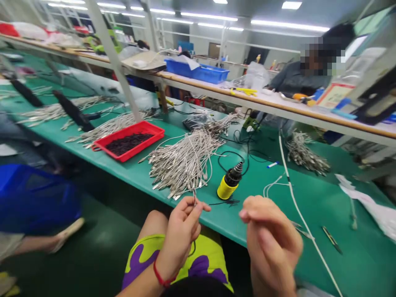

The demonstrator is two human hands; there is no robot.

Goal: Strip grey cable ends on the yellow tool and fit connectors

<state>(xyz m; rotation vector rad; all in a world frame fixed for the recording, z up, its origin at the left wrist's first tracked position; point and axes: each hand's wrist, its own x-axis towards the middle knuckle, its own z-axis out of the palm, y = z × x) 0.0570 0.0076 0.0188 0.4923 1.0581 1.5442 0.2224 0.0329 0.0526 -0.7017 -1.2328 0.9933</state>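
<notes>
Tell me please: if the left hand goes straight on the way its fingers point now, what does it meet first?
Probably the pile of metal-ended cables on the green table, just ahead of the left hand and the cable it pinches; depth is hard to judge here.

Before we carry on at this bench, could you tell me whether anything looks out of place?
Yes: a white cable runs loose across the right side of the green bench, apart from the piled wires, and could snag.
</notes>
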